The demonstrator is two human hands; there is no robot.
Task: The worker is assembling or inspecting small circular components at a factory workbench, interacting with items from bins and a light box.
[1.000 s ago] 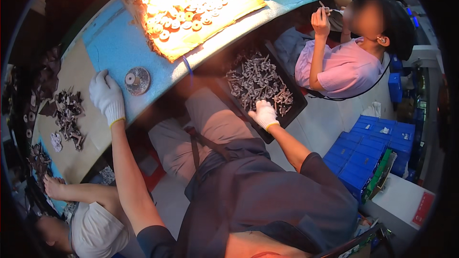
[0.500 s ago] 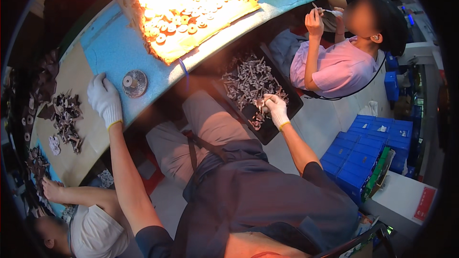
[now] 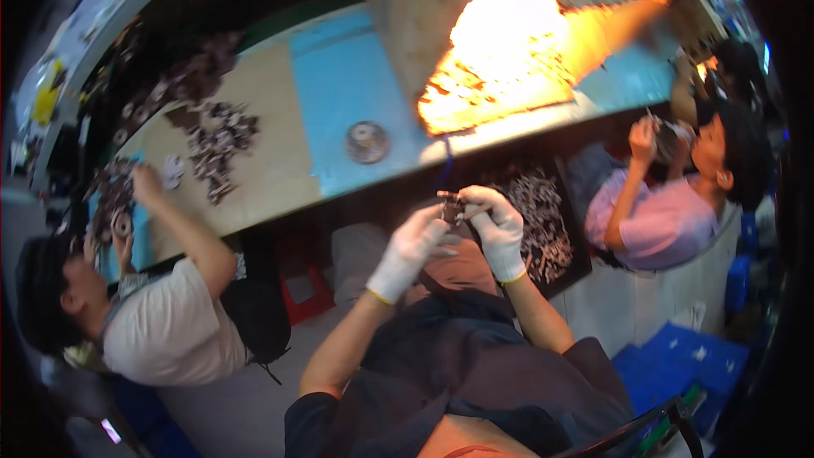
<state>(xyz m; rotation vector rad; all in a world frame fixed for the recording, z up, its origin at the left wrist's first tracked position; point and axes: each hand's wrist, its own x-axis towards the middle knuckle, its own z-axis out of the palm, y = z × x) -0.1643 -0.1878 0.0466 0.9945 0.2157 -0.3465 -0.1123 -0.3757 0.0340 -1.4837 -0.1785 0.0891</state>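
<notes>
In front of my lap I hold a small dark brown piece (image 3: 453, 209), too small and blurred to name more exactly. My left hand (image 3: 409, 246), in a white glove, pinches it from the left, with the lower fingers partly bent. Gloved too, my right hand (image 3: 498, 231) grips it from the right between thumb and fingers. Below and beside my right hand lies a black tray (image 3: 580, 256) heaped with small brownish-grey pieces (image 3: 543, 216). A round grey metal disc (image 3: 367, 142) with a raised centre rests on the blue part of the table (image 3: 335, 85).
A brightly lit cardboard box (image 3: 398, 8) of small parts stands on the table. Dark pieces (image 3: 219, 146) lie piled at the left. One person (image 3: 174, 322) works at my left, another in pink (image 3: 661, 220) sits at my right. Blue crates (image 3: 678, 365) stand at the lower right.
My right hand has come up from the tray and my left hand has left the tabletop. Both now meet at a small brown piece. The whole view has swung to the left.
</notes>
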